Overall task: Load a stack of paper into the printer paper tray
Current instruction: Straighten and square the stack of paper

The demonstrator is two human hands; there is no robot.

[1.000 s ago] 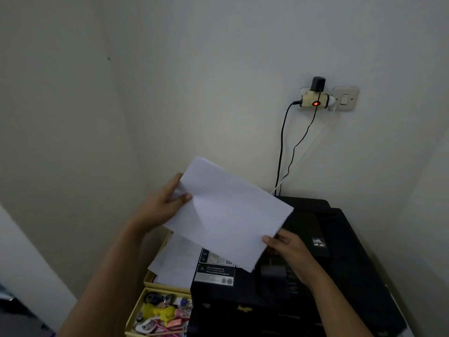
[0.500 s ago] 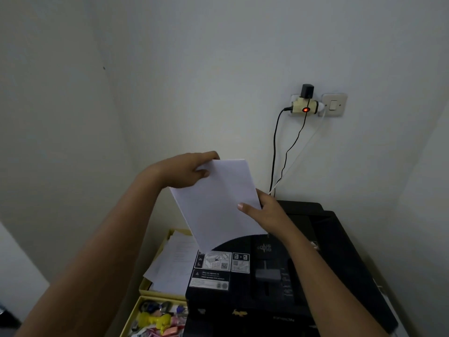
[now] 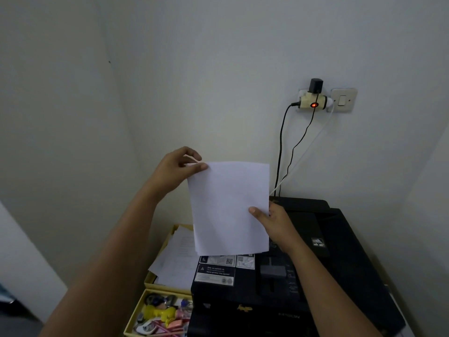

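A thin stack of white paper [image 3: 228,207] stands upright in front of me, above the rear left of the black printer [image 3: 315,271]. My left hand [image 3: 176,172] pinches its top left corner. My right hand [image 3: 274,221] grips its right edge, thumb on the front face. The stack's bottom edge hangs just above the printer's top, near the white label stickers [image 3: 215,273]. The printer's paper tray slot is hidden behind the paper.
Left of the printer, a yellow box [image 3: 151,283] holds loose printed sheets [image 3: 177,261]. A second yellow box [image 3: 136,314] below it holds small colourful items. Black and white cables [image 3: 281,152] run down from a wall socket adapter [image 3: 313,100] beside a switch [image 3: 343,100].
The paper has turned from a slanted hold to upright and square over the printer's rear. My left hand has stayed on its top corner, my right hand has shifted to its right edge.
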